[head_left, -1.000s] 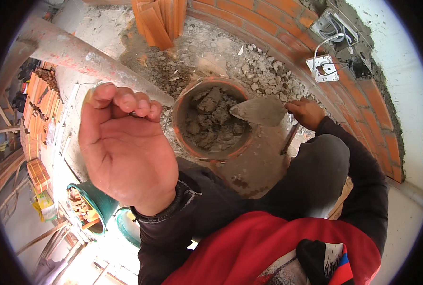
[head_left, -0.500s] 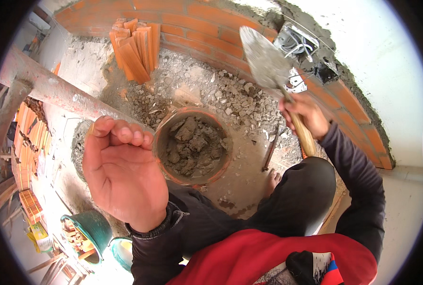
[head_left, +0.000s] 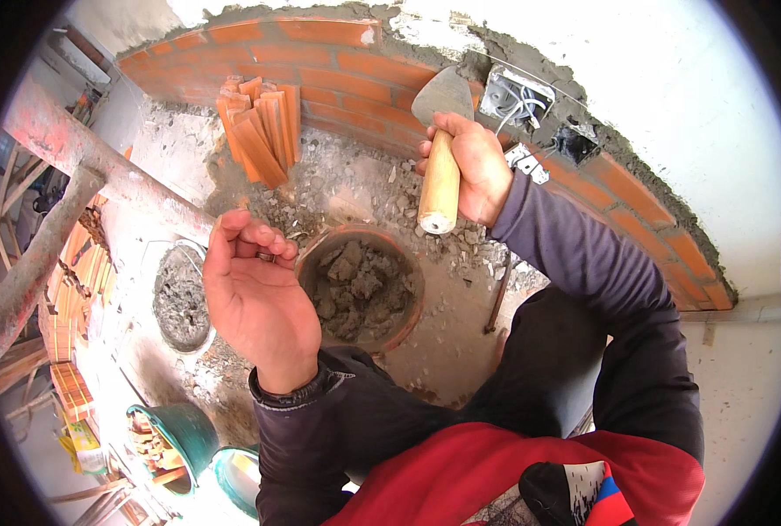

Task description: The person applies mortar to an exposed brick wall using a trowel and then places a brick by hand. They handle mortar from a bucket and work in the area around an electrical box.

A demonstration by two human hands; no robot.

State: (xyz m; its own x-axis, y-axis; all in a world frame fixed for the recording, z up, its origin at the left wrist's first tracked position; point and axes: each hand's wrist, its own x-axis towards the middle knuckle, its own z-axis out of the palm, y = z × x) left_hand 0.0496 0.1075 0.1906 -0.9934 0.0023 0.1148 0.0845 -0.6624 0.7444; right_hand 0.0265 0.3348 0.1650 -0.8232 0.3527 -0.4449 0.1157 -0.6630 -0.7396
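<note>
My right hand (head_left: 471, 162) is closed round the wooden handle of a trowel (head_left: 444, 93). The grey blade points away from me, close in front of the orange brick wall facing (head_left: 338, 57), left of an electrical box with loose wires (head_left: 515, 95). Nothing lies in my left hand (head_left: 263, 302), which is raised palm up with its fingers loosely curled. It hovers at the left side of a round tub (head_left: 415, 298) holding lumpy grey mortar (head_left: 360, 285), covering part of its rim.
Thin orange brick strips (head_left: 263, 131) lean against the wall. Rubble (head_left: 399, 188) covers the floor there. A bucket of grey mix (head_left: 180, 302), a green bucket of brick pieces (head_left: 184, 438) and a thick pipe frame (head_left: 101, 167) stand at left. A thin metal bar (head_left: 498, 294) lies near my knee.
The trowel has moved left and turned so its handle end points toward me. My left hand has shifted slightly right, still palm up, and the view has shifted a little.
</note>
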